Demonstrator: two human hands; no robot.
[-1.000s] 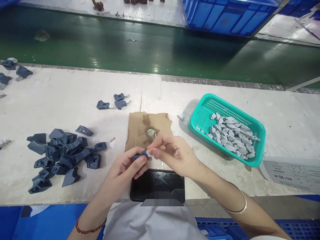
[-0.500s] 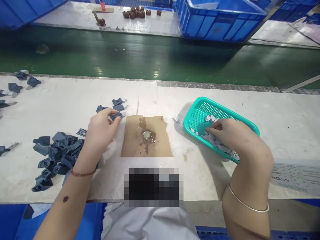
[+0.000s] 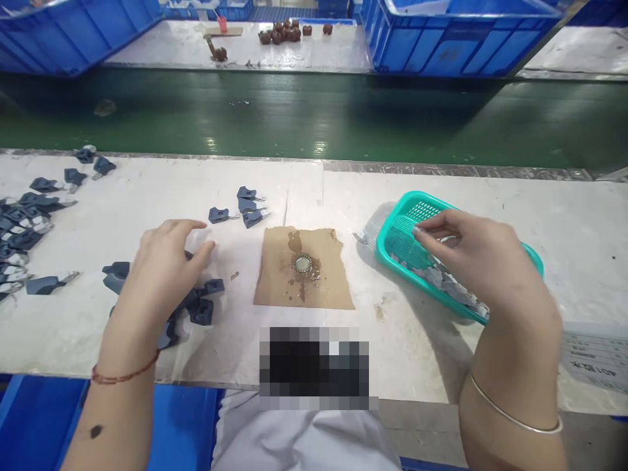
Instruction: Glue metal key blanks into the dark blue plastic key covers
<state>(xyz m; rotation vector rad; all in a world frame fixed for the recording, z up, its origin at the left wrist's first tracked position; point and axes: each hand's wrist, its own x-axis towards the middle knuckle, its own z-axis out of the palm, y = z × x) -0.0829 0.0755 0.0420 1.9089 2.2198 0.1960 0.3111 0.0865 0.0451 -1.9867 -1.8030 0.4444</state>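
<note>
White, scuffed bench surface (image 3: 147,190) filled the middle of the frame, with a green conveyor belt (image 3: 314,118) across the upper part and blue crates (image 3: 456,39) along the top edge.

The pile of dark blue plastic parts (image 3: 196,304) lay at lower left, directly beneath and just beyond the left hand (image 3: 161,268); it was the nearer hand by far. That hand was held palm down, fingers spread loosely and curled over the heap, thumb (image 3: 203,252) out toward the centre. Whether a piece was already pinched under the palm could not be told, since the hand covered most of the pile.

The teal mesh basket (image 3: 402,229) was set at centre right, its long side running from upper left to lower right, with small grey parts (image 3: 441,278) heaped in it. The right hand (image 3: 471,255) was placed over the basket, fingers drawn narrow toward a pinch at its upper-left end; a pale piece seemed to be caught at the fingertips (image 3: 419,230), though it was too small to be sure.

Between the hands a piece of brown cardboard (image 3: 318,291) was laid flat, with a small round metal cap (image 3: 302,263) and dark stains at its middle. Three assembled blue pieces (image 3: 248,208) were seen just above the cardboard's upper-left corner, and more were scattered at far left (image 3: 29,216).
</note>
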